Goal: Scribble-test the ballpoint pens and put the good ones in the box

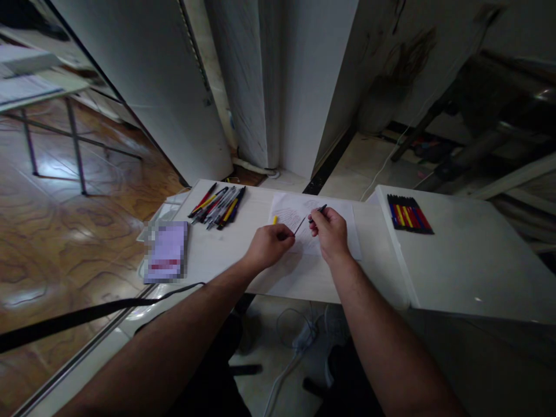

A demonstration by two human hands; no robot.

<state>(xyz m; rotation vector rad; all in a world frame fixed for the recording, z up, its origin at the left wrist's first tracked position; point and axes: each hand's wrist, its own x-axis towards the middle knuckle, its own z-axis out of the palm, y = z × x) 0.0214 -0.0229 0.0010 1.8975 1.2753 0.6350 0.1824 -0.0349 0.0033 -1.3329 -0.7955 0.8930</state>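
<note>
I could read nothing — neither scribble (284, 209) on the rectangular white paper sheet (304, 244) nor red strip (165, 264) on the blurred lilac box (168, 242).

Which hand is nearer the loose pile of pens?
Left. The left hand is just right of the pile of pens and closer to the person; the right hand is farther right, over the paper.

The left hand (271, 240) hides one end of a thin rod (300, 225) and part of a yellow piece (275, 220), the right hand (330, 229) part of a dark barrel (322, 208); script on the paper (351, 231) is too small to read. Coarse pixels blur the box (167, 249) at left. The left edge cuts off a far table (73, 87) and a black strap (87, 317), the bottom edge both forearms (186, 324).
</note>
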